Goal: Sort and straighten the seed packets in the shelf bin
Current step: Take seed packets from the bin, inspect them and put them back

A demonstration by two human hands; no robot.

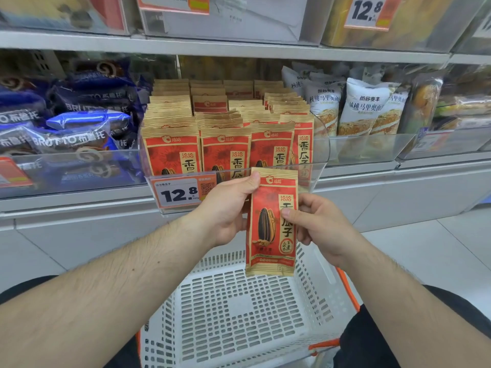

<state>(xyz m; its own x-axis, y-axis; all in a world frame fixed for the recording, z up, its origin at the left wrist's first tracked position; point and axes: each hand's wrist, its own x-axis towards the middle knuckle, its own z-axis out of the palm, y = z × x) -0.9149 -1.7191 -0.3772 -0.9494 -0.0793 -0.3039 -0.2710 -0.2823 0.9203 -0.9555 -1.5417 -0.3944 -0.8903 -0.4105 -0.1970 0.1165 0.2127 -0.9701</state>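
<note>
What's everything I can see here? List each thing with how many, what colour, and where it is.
held seed packet: one, red and tan, in front of the bin, over the basket
seed packets in the bin: many, too many to count, red and tan, upright in rows
clear shelf bin: one, see-through, middle shelf
price tag: one, white and orange, reads 12.8, on the bin's front
blue snack bags: many, blue, bin at left
white bread bags: several, white, bin at right
basket: one, white with orange trim, below the hands, nothing in it
left hand: pinches the held packet's top left edge
right hand: pinches the held packet's right edge
</note>
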